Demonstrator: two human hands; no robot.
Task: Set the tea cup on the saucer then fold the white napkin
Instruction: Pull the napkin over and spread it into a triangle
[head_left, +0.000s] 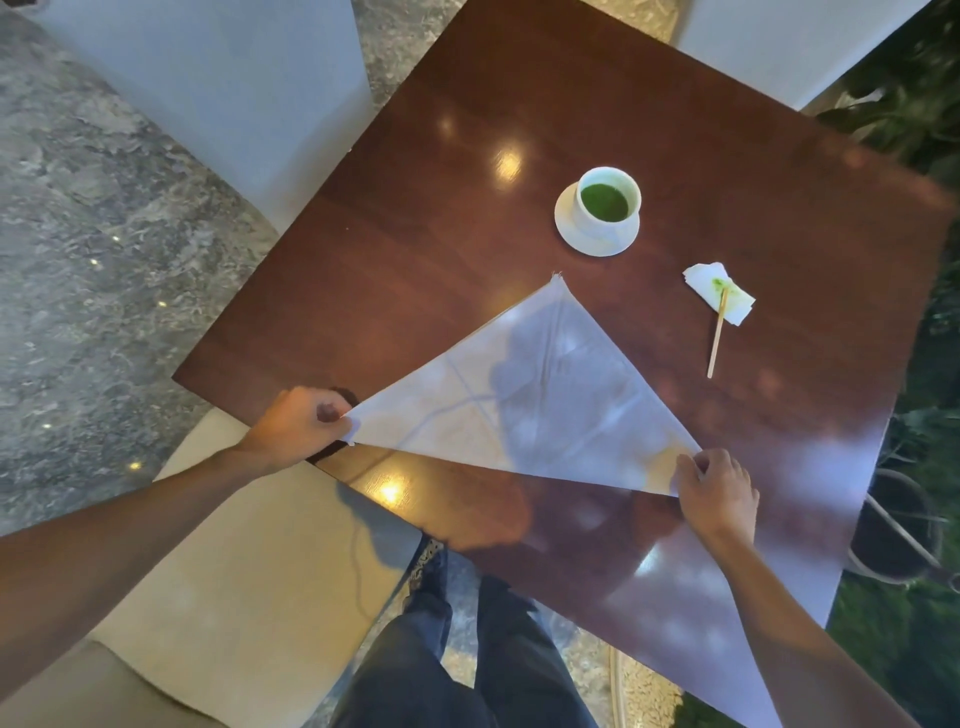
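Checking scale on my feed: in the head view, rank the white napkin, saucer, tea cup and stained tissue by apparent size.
Largest to smallest as they appear:
1. white napkin, folded into a triangle, nearest the camera
2. saucer
3. tea cup and stained tissue: too alike to rank

A café-like dining spot: polished wooden table (467, 156), cushioned chairs (249, 561), marble floor (78, 260).

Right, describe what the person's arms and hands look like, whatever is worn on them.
Both forearms are bare, with no sleeves in view. The left hand and right hand wear no gloves, and no watch, ring or bracelet is visible. Dark trousers show below.
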